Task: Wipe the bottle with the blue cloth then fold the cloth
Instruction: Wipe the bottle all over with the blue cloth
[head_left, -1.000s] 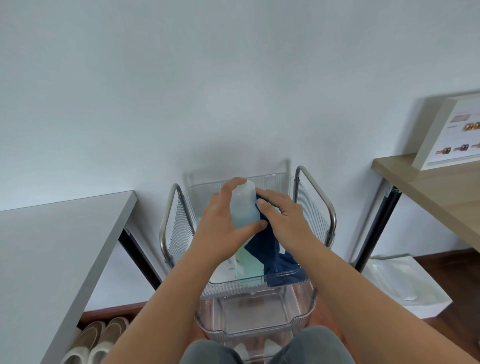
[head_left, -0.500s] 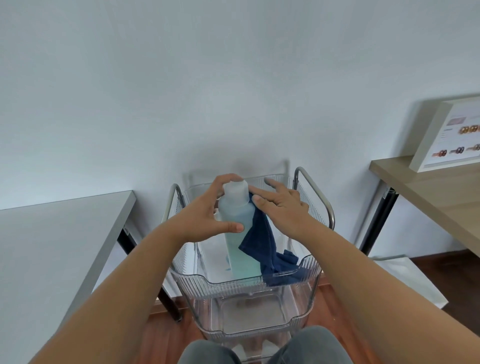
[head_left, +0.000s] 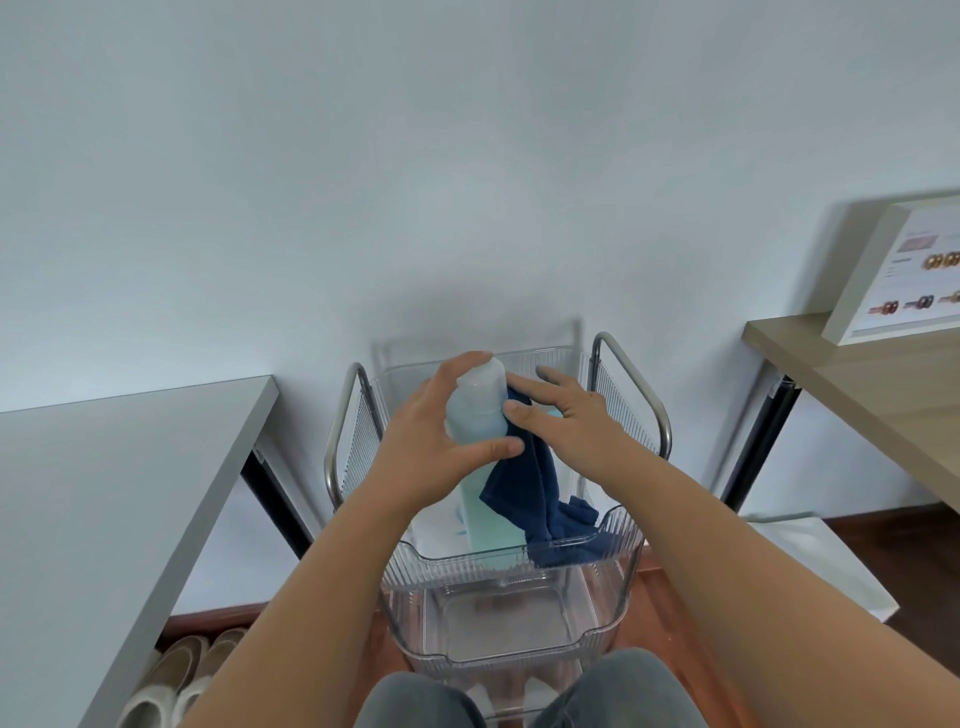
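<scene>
A pale blue translucent bottle with a white cap stands upright in the top tray of a clear plastic cart. My left hand is wrapped around its upper part, thumb across the front. A dark blue cloth hangs down the bottle's right side into the tray. My right hand presses the top of the cloth against the bottle, fingers spread and extended. The bottle's lower part is mint green and partly hidden behind the cloth.
A grey table lies to the left, with slippers on the floor below it. A wooden desk with a white box is on the right. A white bag lies on the floor.
My left hand has shifted its grip around the bottle. My right hand's fingers have spread open over the cloth. The bottle stays upright in the tray.
</scene>
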